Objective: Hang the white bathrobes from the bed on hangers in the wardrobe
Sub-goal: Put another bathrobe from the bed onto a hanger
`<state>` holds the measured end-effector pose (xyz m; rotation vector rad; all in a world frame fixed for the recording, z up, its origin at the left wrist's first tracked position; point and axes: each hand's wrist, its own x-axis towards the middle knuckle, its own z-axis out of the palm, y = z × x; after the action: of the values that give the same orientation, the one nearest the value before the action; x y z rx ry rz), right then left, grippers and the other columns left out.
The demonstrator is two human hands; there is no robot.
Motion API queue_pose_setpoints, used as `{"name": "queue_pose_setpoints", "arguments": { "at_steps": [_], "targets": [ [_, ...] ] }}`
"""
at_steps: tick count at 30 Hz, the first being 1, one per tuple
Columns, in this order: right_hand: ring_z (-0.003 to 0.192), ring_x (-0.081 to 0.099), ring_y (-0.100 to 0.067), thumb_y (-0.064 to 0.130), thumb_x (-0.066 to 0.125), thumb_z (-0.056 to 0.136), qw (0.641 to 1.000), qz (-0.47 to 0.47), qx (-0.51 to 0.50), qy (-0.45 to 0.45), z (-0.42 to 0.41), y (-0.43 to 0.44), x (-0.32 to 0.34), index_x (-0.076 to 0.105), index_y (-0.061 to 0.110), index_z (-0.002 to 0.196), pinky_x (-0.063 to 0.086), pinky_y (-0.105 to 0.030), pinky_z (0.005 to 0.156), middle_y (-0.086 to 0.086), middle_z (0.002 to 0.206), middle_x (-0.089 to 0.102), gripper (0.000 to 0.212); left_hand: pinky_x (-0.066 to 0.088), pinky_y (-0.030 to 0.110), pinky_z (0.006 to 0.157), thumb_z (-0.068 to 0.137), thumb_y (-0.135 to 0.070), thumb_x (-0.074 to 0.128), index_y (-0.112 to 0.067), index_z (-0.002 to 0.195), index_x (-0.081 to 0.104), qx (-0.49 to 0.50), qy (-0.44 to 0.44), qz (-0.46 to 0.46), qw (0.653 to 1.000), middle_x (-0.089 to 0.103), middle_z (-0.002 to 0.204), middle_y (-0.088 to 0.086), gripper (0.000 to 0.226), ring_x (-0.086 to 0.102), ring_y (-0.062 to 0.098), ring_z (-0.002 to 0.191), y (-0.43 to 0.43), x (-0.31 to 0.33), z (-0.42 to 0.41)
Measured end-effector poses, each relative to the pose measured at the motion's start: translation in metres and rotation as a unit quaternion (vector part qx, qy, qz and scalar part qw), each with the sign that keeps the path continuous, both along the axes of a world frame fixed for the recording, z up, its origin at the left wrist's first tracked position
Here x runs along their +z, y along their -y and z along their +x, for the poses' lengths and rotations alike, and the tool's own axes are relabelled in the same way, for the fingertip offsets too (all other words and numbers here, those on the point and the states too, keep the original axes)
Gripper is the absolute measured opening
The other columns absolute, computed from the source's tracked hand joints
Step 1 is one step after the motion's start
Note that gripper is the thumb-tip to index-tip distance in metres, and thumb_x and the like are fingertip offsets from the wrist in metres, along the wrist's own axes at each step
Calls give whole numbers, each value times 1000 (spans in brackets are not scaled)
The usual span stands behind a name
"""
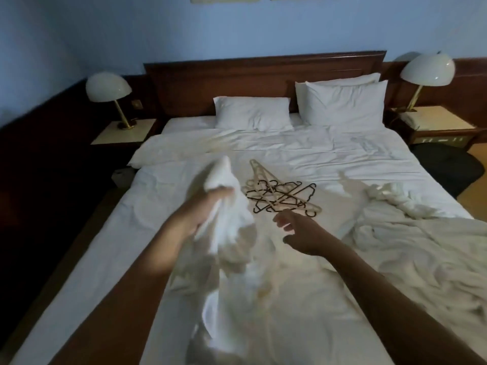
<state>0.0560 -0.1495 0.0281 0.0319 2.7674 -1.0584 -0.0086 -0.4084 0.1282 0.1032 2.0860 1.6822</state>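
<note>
A white robe (226, 233) hangs bunched from the left hand (208, 209), which is closed around a fold near its upper end. The cloth is lifted clear of the sheet at the top, and its lower part trails down toward the near edge of the bed (87, 259). Holding it high like this looks meant to let the fabric drop and open, so a collar or shoulder can be found for a hanger. The cloth is blurred, so which part of the robe is gripped cannot be told.

The right hand (297, 233) is empty, its fingers spread wide, palm down, just short of the hangers (279, 193). It seems aimed at the nearest one. The hangers lie in a loose tangle in the middle of the bed, dark ones and pale ones crossed over each other with hooks pointing different ways. They are probably heaped there to be within reach of the robes. Pulling one free may drag others with it, as the hooks appear interlocked.

More white cloth (395, 204) lies crumpled on the right side of the bed, well apart from the held robe. This is likely another robe waiting its turn, though it blends with the rumpled sheet.

Beyond are pillows (342, 104) against the headboard and a lamp (108, 88) on either side. The wardrobe is not in view.
</note>
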Motion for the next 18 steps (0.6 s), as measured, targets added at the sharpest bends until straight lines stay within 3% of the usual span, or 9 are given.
{"name": "queue_pose_setpoints", "arguments": {
  "at_steps": [2,3,5,8,11,13,14,16,18],
  "targets": [
    [107,65,-17,0,68,77,996,-38,-53,-61,0,8,6,54,25,132,56,-30,87,4,119,65,62,54,19,79,90,-18,72,-26,130,65,-73,-52,-82,993,75,107,-6,42,72,5,92,1,-18,5],
    [111,64,-15,0,69,76,992,-53,-73,-88,-2,12,15,51,24,137,55,-32,90,4,123,65,68,52,19,76,87,-19,72,-37,126,63,-112,-72,-122,984,74,106,-14,44,70,-1,89,-1,-20,12],
    [125,55,-10,1,74,74,988,-68,-60,-128,-2,19,33,41,26,148,46,-25,98,4,138,56,84,49,23,74,80,-30,72,-43,111,66,-177,-74,-196,962,73,98,-18,34,69,2,89,-6,-18,21],
    [137,37,1,7,80,72,988,-44,64,-135,1,27,50,33,28,155,30,-8,106,12,151,40,98,55,39,82,69,-41,70,-32,100,71,-264,-95,-231,932,75,94,-10,32,71,12,90,-14,-1,25],
    [117,55,4,34,84,81,991,-22,122,-49,6,27,59,55,24,138,39,-10,96,14,132,61,65,57,36,85,75,-35,73,-29,106,74,-276,-145,-181,933,77,99,-8,31,73,10,91,-18,20,17],
    [89,63,12,34,77,89,989,-40,120,-74,7,19,64,67,28,108,43,-9,78,20,97,70,22,57,26,84,82,-34,82,-28,111,72,-242,-184,-152,941,77,103,-11,32,72,4,93,-16,32,5],
    [81,63,13,35,74,91,987,-51,97,-115,6,14,68,65,29,98,44,-9,71,20,86,69,13,55,23,80,83,-33,84,-27,108,71,-208,-208,-140,945,76,101,-12,29,71,2,90,-14,33,-1],
    [78,66,1,41,64,86,981,-73,16,-177,1,-1,72,65,25,92,49,-24,67,11,82,70,18,46,29,71,84,-37,84,-20,94,69,-148,-251,-136,947,71,86,-6,24,65,6,77,-10,31,-14],
    [75,66,-13,37,60,77,973,-61,-56,-217,-6,-19,77,65,21,89,46,-31,63,5,79,68,21,37,34,68,80,-51,84,-13,88,65,-149,-255,-169,940,60,78,2,43,56,9,70,-12,23,-19]
  ]
}}
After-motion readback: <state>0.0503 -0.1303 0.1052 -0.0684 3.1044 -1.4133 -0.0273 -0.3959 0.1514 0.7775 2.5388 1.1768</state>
